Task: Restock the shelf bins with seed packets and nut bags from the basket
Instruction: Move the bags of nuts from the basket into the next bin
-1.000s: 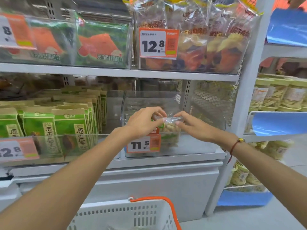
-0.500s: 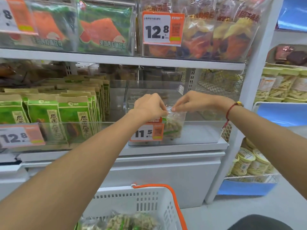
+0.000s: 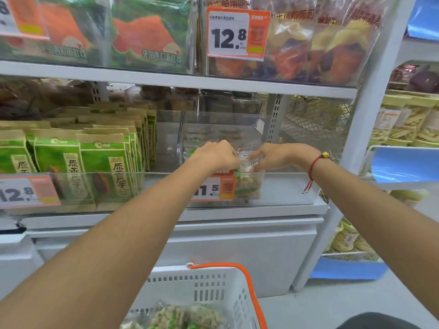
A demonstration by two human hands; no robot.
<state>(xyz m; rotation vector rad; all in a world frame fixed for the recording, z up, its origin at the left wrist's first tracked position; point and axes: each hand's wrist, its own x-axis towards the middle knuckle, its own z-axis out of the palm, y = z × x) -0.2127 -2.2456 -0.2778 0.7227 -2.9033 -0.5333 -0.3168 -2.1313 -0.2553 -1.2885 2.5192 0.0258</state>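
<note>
While both arms reach over the front wall of the clear bin, the scene reads as follows.

Left hand: the left hand (image 3: 217,155) has its fingers curled down onto the top edge of the clear nut bag (image 3: 248,179), pinching the left part of the crinkled plastic.

Right hand: the right hand (image 3: 273,156) pinches the same top edge from the right side, its fingers bent inward toward the left hand; a red string bracelet (image 3: 314,162) with a gold bead sits on that wrist.

Nut bag: upright inside the clear shelf bin (image 3: 285,188), against the front wall, just behind the orange 11.5 price tag (image 3: 215,188); pale nuts and a green patch show through the plastic.

Shelf bin: on the middle shelf, right of the divider; several more clear bags stand at its back, too blurred to make out.

Neighbouring bin: rows of green seed packets (image 3: 102,162) stand upright to the left, behind a 12.8 tag (image 3: 26,192).

Basket: the white basket (image 3: 213,288) with an orange handle sits low in front of the shelf, with more nut bags (image 3: 180,317) lying in it.

Upper shelf: watermelon-print packets on the left, bags of mixed dried chips on the right, behind another 12.8 tag (image 3: 237,33).
</note>
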